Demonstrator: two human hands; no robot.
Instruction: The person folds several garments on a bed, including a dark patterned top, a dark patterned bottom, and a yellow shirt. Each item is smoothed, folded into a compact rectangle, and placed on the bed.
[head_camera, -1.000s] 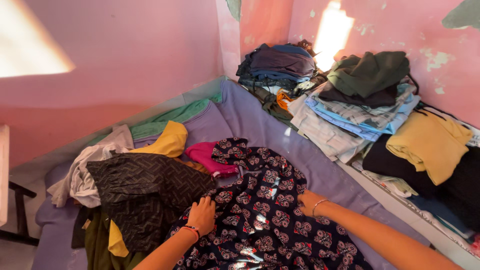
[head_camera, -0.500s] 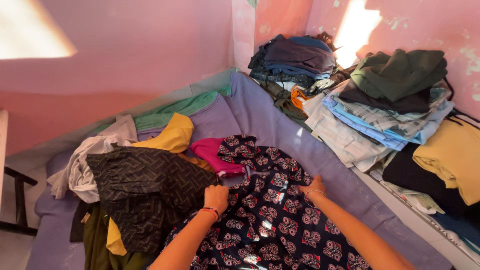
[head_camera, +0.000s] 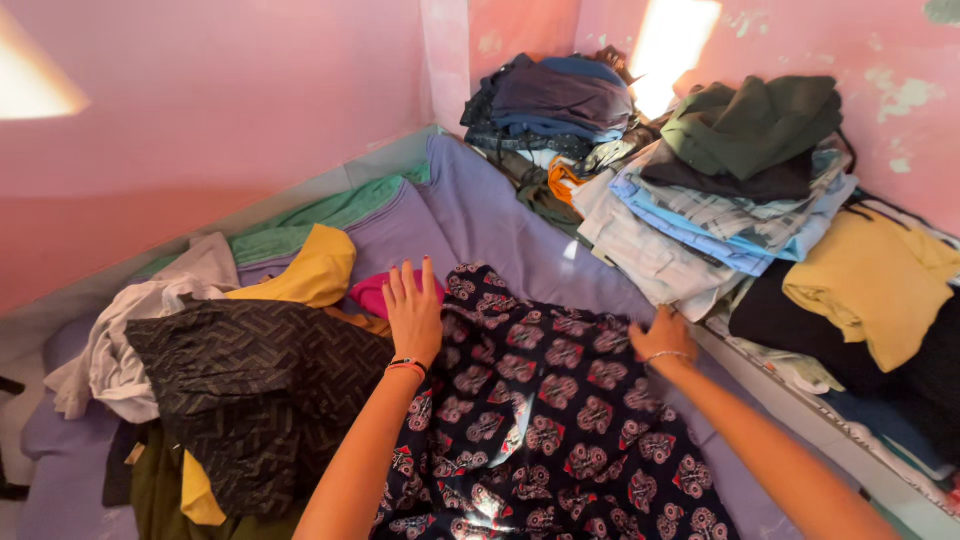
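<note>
A dark garment with a red flower print (head_camera: 540, 420) lies spread on a lilac bedsheet (head_camera: 480, 215). My left hand (head_camera: 413, 312) rests flat at its upper left edge, fingers apart, beside a pink cloth (head_camera: 372, 292). My right hand (head_camera: 662, 335) presses on the garment's upper right edge, fingers bent down onto the fabric. Both forearms reach in from the bottom. Neither hand lifts anything.
A loose heap at the left holds a black patterned cloth (head_camera: 255, 390), a yellow cloth (head_camera: 310, 268) and a pale grey one (head_camera: 120, 330). Folded stacks (head_camera: 700, 210) fill the right side, with a mustard garment (head_camera: 870, 285) and a dark pile (head_camera: 555, 100) against the pink wall.
Both hands slid away from me across the printed garment, from its middle up to its top edge, spreading apart. The camera view tilted slightly.
</note>
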